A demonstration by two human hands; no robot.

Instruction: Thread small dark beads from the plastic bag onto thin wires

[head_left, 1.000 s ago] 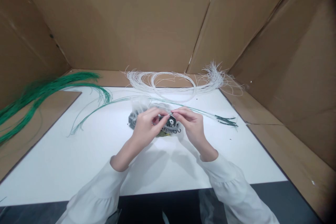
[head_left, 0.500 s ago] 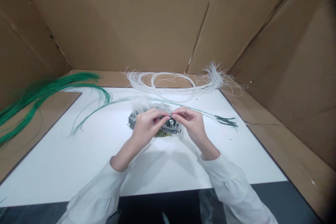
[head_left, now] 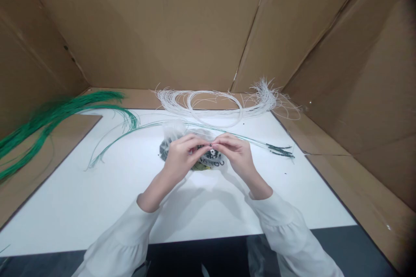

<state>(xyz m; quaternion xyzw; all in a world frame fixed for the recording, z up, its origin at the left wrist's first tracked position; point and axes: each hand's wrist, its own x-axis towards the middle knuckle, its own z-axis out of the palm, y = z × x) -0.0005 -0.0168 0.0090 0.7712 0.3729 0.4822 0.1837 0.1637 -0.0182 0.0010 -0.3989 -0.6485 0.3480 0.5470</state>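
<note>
My left hand [head_left: 180,157] and my right hand [head_left: 234,155] meet fingertip to fingertip above a small clear plastic bag of dark beads [head_left: 177,135] lying on the white table [head_left: 97,199]. Both hands pinch something tiny between thumb and fingers, seemingly a thin wire and a bead, too small to make out. The bag's printed part shows between and under the hands. Thin green wires with dark beaded ends [head_left: 280,150] run across the table behind the hands toward the right.
A coil of white wires [head_left: 214,103] lies at the table's far edge. A bundle of green wires [head_left: 48,117] sprawls at the left over cardboard. Cardboard walls [head_left: 182,26] enclose the table on three sides. A dark strip borders the near edge.
The fingertips of both hands have drawn closer together over the bag. Nothing else on the table has moved.
</note>
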